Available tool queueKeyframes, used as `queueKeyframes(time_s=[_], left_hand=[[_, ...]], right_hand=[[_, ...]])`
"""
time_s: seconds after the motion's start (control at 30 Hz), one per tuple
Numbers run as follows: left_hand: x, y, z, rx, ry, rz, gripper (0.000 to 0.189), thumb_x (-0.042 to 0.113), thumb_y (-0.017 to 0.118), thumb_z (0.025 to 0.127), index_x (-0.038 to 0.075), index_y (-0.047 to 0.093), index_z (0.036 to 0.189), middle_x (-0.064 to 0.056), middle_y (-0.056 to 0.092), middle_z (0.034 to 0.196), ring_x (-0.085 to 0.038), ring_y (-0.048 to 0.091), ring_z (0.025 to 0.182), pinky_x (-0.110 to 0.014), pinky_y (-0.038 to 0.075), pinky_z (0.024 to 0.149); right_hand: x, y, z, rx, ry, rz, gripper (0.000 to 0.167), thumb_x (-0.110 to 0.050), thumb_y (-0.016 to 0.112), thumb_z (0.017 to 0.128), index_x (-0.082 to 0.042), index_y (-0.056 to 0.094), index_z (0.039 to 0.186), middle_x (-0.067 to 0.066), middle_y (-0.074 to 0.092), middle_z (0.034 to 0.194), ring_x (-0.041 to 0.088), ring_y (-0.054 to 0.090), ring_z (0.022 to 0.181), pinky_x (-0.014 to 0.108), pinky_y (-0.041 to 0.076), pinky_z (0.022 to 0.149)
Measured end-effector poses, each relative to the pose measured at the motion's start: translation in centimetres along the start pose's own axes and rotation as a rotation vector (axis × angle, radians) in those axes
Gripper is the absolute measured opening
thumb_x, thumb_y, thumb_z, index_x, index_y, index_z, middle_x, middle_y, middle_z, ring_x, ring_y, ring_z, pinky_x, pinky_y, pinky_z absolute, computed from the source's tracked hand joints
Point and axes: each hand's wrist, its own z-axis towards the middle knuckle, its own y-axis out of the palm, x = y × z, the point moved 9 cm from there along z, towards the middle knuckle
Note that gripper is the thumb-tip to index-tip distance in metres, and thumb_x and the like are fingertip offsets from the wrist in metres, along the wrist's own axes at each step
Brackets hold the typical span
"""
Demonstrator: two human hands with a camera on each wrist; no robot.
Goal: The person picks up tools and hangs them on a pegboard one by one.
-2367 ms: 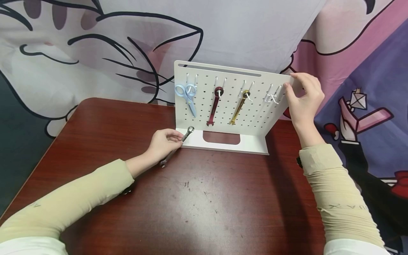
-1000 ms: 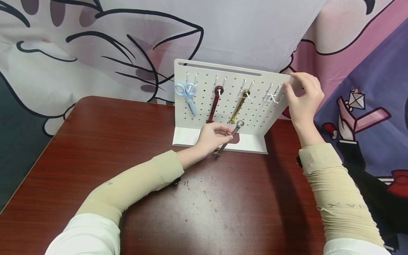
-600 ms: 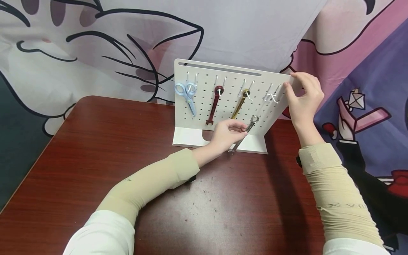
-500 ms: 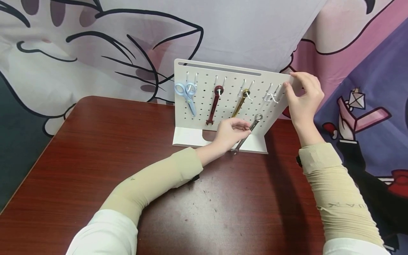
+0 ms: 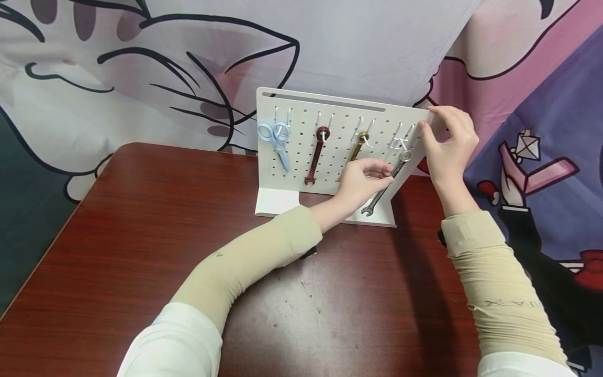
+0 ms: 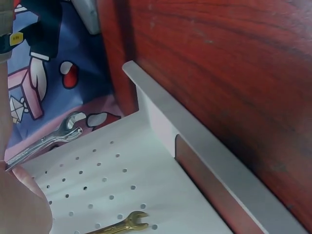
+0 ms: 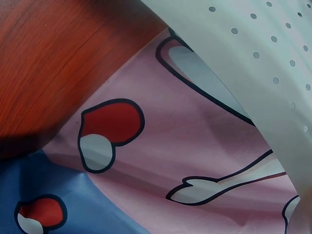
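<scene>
My left hand [image 5: 360, 183] pinches a silver combination wrench [image 5: 383, 191] by its shaft, slanted, ring end up. That ring end sits just below the bare white hook [image 5: 400, 142] at the right of the white pegboard [image 5: 339, 118]. In the left wrist view the wrench's open end [image 6: 70, 129] points away from the hand. My right hand [image 5: 449, 141] grips the pegboard's upper right edge between thumb and fingers. Beside the left hand hangs a gold wrench [image 5: 359, 144], its lower part hidden behind that hand. A red wrench [image 5: 316, 157] and light blue scissors [image 5: 279, 141] hang further left.
The pegboard stands on its white base [image 5: 278, 201] on a dark red wooden table [image 5: 188, 209]. Behind it hangs a printed cloth [image 5: 377, 47] with cartoon figures. The right wrist view shows the board's edge beside this cloth.
My left hand has carried the silver wrench right and upward, from the board's lower left to below the bare right hook. The right hand keeps its grip on the board's corner.
</scene>
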Motion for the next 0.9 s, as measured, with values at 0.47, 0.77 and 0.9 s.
queueKeyframes(time_s=[0.47,0.77,0.9], left_hand=[[-0.3,0.3,1.4,0.045,0.011,0.015,0.019,-0.005,0.081,0.089,-0.005,0.08,0.109,-0.021,0.081,0.104,-0.025,0.077,0.089,-0.008,0.054,0.075],[-0.9,0.0,2.1,0.089,-0.008,-0.01,0.019,-0.006,0.079,0.09,-0.006,0.079,0.109,-0.024,0.08,0.104,-0.032,0.076,0.093,-0.006,0.052,0.074],[-1.1,-0.2,2.3,0.104,0.017,0.003,0.018,-0.005,0.08,0.09,-0.005,0.079,0.108,-0.022,0.08,0.103,-0.031,0.077,0.094,-0.007,0.055,0.077]], right_hand=[[-0.1,0.0,0.0,-0.009,-0.004,-0.013,0.024,-0.01,0.08,0.093,0.0,0.08,0.115,0.018,0.079,0.117,0.032,0.069,0.114,0.02,0.047,0.1],[-0.2,0.0,0.0,-0.009,-0.006,-0.017,0.023,-0.011,0.079,0.093,-0.001,0.08,0.115,0.017,0.079,0.117,0.031,0.069,0.114,0.02,0.047,0.1],[-0.2,-0.1,-0.1,-0.014,0.004,-0.025,0.024,-0.012,0.079,0.094,-0.001,0.08,0.115,0.017,0.079,0.117,0.031,0.069,0.115,0.02,0.048,0.101]])
